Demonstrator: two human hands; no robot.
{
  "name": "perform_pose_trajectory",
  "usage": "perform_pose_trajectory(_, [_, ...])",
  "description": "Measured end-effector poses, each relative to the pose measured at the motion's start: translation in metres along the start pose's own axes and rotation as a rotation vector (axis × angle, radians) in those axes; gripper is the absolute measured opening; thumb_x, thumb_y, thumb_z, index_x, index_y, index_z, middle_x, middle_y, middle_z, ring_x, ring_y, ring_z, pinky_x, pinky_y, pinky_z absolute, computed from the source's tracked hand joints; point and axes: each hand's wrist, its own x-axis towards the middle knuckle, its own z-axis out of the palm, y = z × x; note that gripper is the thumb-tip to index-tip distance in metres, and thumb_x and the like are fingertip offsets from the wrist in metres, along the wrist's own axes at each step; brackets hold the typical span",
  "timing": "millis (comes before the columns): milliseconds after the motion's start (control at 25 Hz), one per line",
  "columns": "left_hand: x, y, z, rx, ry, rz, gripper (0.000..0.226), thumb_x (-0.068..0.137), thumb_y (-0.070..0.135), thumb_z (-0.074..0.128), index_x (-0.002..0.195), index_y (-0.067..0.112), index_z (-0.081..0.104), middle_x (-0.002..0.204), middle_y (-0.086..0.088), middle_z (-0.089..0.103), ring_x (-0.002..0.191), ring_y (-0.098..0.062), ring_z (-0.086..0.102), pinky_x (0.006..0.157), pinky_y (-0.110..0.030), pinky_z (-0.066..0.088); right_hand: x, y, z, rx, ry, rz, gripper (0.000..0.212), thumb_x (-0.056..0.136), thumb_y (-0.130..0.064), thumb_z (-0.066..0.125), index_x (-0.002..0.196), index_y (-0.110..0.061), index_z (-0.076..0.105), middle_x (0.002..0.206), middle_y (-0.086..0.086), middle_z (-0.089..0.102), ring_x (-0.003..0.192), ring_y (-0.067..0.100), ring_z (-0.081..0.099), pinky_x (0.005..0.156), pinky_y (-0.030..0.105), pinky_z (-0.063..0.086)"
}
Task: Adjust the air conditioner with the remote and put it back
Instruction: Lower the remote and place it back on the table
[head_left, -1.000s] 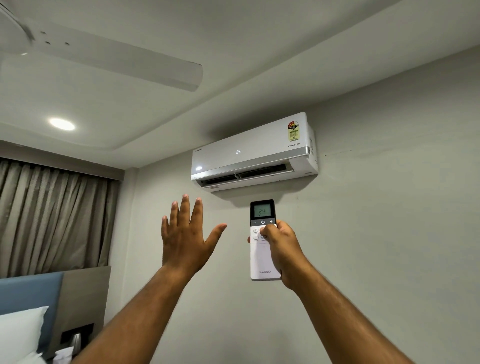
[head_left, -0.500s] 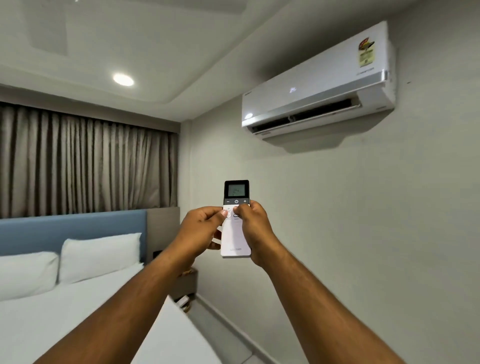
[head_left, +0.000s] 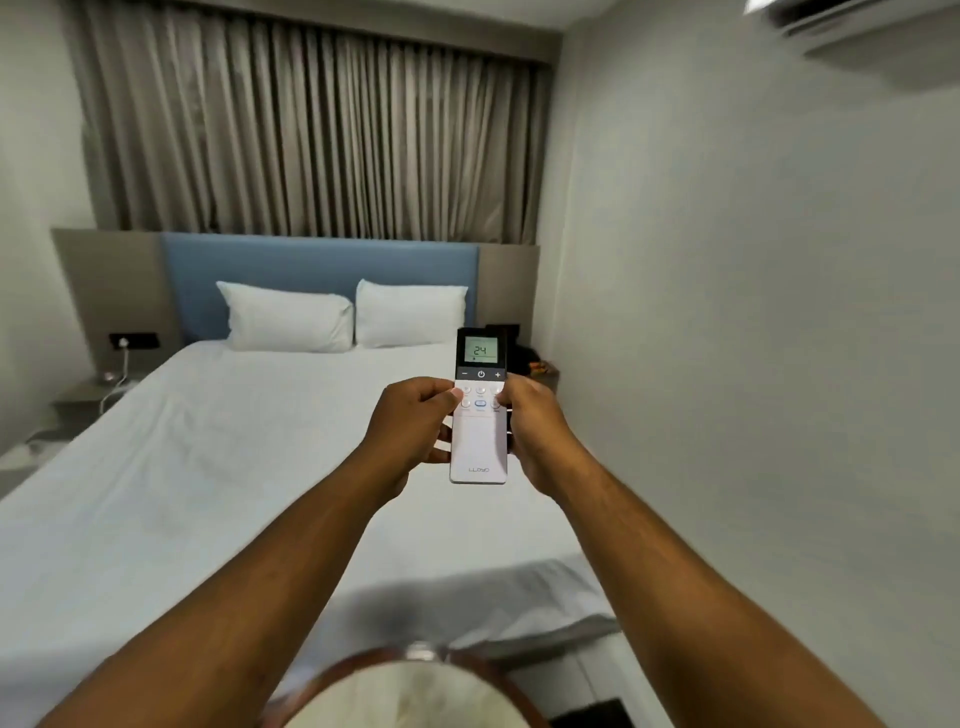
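1. The bed (head_left: 182, 467), under a white sheet, fills your view from 9 o'clock through the centre.
2. The closed curtain (head_left: 311, 130) spans 12 o'clock, above the blue headboard (head_left: 317, 260).
3. Two white pillows (head_left: 291, 322) lie side by side against the headboard, touching.
4. Only the air conditioner (head_left: 831, 21) underside shows, at 1 o'clock, on the wall.
5. Your left hand (head_left: 410, 426) curls around the remote's left edge, thumb on the button area.
6. Your right hand (head_left: 537, 431) is wrapped around the right edge, thumb on the buttons there.
7. The remote (head_left: 479, 441) stands upright at centre between both hands, above the bed; its display reads 24.
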Motion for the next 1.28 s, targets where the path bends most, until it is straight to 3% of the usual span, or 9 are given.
perform_pose_trajectory(160, [-0.016, -0.076, -0.024, -0.007, 0.073, -0.172, 0.016, 0.094, 0.022, 0.052, 0.094, 0.021, 0.069, 0.09, 0.0, 0.074, 0.063, -0.017, 0.07, 0.047, -0.026, 0.053, 0.001, 0.073, 0.028, -0.09, -0.135, 0.104, 0.036, 0.082, -0.008, 0.04, 0.09, -0.021, 0.073, 0.084, -0.001, 0.078, 0.074, 0.02, 0.071, 0.066, 0.034, 0.056])
perform_pose_trajectory(360, [-0.047, -0.179, -0.035, -0.051, 0.166, -0.413, 0.016, 0.093, 0.02, 0.053, 0.089, 0.02, 0.069, 0.087, -0.002, 0.075, 0.066, -0.021, 0.072, 0.05, -0.029, 0.054, -0.007, 0.181, 0.05, -0.117, -0.178, 0.285, 0.032, 0.088, -0.004, 0.053, 0.117, -0.01, 0.065, 0.105, 0.011, 0.075, 0.08, 0.023, 0.07, 0.064, 0.032, 0.054])
perform_pose_trajectory(480, [-0.07, -0.244, -0.035, 0.009, 0.186, -0.517, 0.022, 0.094, 0.019, 0.053, 0.08, 0.026, 0.068, 0.083, 0.004, 0.073, 0.064, -0.016, 0.071, 0.046, -0.027, 0.054, -0.022, 0.252, 0.058, -0.123, -0.201, 0.412, 0.022, 0.089, 0.0, 0.056, 0.102, -0.012, 0.069, 0.1, 0.011, 0.076, 0.072, 0.015, 0.072, 0.06, 0.028, 0.055])
perform_pose_trajectory(640, [-0.11, -0.343, -0.024, 0.108, 0.174, -0.668, 0.018, 0.095, 0.017, 0.051, 0.092, 0.026, 0.066, 0.099, -0.002, 0.071, 0.08, -0.022, 0.069, 0.05, -0.03, 0.056, -0.053, 0.353, 0.065, -0.225, -0.232, 0.566, 0.02, 0.09, 0.001, 0.055, 0.099, -0.012, 0.068, 0.099, 0.009, 0.074, 0.076, 0.016, 0.071, 0.058, 0.025, 0.052])
perform_pose_trajectory(760, [-0.14, -0.41, -0.013, 0.155, 0.222, -0.773, 0.02, 0.093, 0.015, 0.054, 0.084, 0.029, 0.066, 0.101, -0.006, 0.071, 0.08, -0.024, 0.068, 0.056, -0.036, 0.059, -0.076, 0.42, 0.066, -0.32, -0.238, 0.63, 0.023, 0.09, 0.001, 0.054, 0.091, -0.017, 0.067, 0.104, 0.01, 0.074, 0.086, 0.025, 0.071, 0.066, 0.034, 0.059])
perform_pose_trajectory(880, [-0.167, -0.471, -0.001, 0.169, 0.239, -0.875, 0.02, 0.09, 0.015, 0.057, 0.079, 0.029, 0.068, 0.099, -0.007, 0.072, 0.087, -0.028, 0.068, 0.073, -0.05, 0.059, -0.096, 0.482, 0.064, -0.431, -0.239, 0.688, 0.023, 0.089, 0.0, 0.055, 0.101, -0.009, 0.072, 0.109, 0.013, 0.074, 0.095, 0.03, 0.07, 0.084, 0.05, 0.058])
perform_pose_trajectory(1000, [-0.191, -0.512, 0.011, 0.198, 0.234, -0.928, 0.016, 0.089, 0.018, 0.058, 0.094, 0.018, 0.073, 0.101, -0.008, 0.073, 0.089, -0.03, 0.068, 0.077, -0.053, 0.058, -0.114, 0.523, 0.062, -0.51, -0.235, 0.706, 0.025, 0.088, 0.0, 0.054, 0.103, -0.007, 0.073, 0.108, 0.012, 0.074, 0.091, 0.025, 0.069, 0.08, 0.041, 0.059])
perform_pose_trajectory(1120, [-0.204, -0.543, 0.02, 0.272, 0.218, -0.941, 0.02, 0.09, 0.018, 0.058, 0.103, 0.015, 0.072, 0.105, -0.009, 0.073, 0.091, -0.028, 0.067, 0.078, -0.048, 0.057, -0.126, 0.553, 0.064, -0.625, -0.283, 0.673, 0.028, 0.088, -0.001, 0.053, 0.105, -0.008, 0.074, 0.106, 0.008, 0.074, 0.077, 0.011, 0.062, 0.061, 0.017, 0.046])
perform_pose_trajectory(1280, [-0.212, -0.565, 0.029, 0.399, 0.164, -0.884, 0.022, 0.092, 0.017, 0.055, 0.105, 0.015, 0.073, 0.106, -0.007, 0.073, 0.09, -0.023, 0.066, 0.072, -0.028, 0.049, -0.134, 0.578, 0.066, -0.721, -0.331, 0.643, 0.03, 0.089, -0.002, 0.053, 0.112, -0.008, 0.072, 0.113, 0.013, 0.071, 0.095, 0.023, 0.065, 0.075, 0.025, 0.05])
